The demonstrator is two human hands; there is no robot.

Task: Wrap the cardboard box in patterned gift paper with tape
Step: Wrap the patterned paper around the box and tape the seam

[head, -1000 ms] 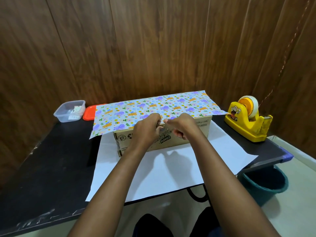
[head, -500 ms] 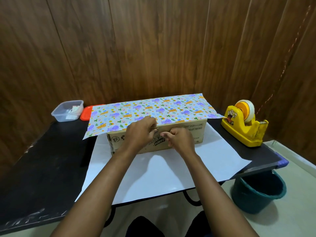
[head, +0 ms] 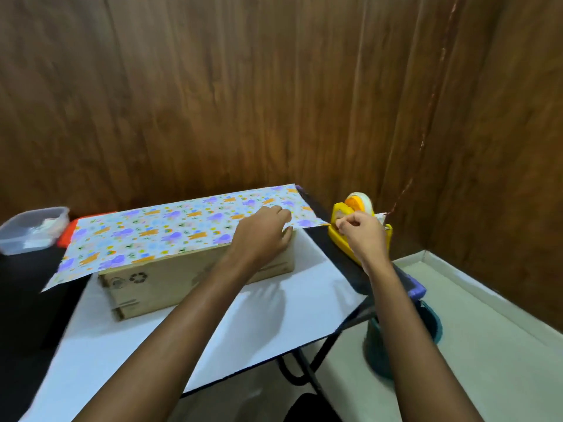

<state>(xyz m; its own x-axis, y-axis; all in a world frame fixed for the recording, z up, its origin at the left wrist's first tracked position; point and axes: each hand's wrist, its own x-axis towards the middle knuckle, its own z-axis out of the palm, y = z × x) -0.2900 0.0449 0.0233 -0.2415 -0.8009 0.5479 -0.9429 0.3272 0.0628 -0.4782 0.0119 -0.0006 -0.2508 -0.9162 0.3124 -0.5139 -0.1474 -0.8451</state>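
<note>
Cardboard box [head: 189, 275] sat mid-table [head: 27, 300] on the gift paper [head: 158, 229], patterned flap over its top. Left hand [head: 262, 236] pressed the flap, fingers flat, together. Right hand [head: 362, 236] had its fingers bunched at the tape dispenser [head: 341, 210]; couldn't tell if they pinched tape. Risk: flap likely slips if the press eases. Counts: one box, one sheet, one dispenser, one tub [head: 30, 229], one bucket [head: 432, 324].

On my feed: left hand [head: 262, 236] and right hand [head: 364, 236] bare, forearms [head: 189, 330] uncovered to frame edge; dark garment [head: 313, 409] at the lap.

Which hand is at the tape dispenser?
The right hand, at the yellow tape dispenser; the left hand rests on the gift paper over the cardboard box.
</note>
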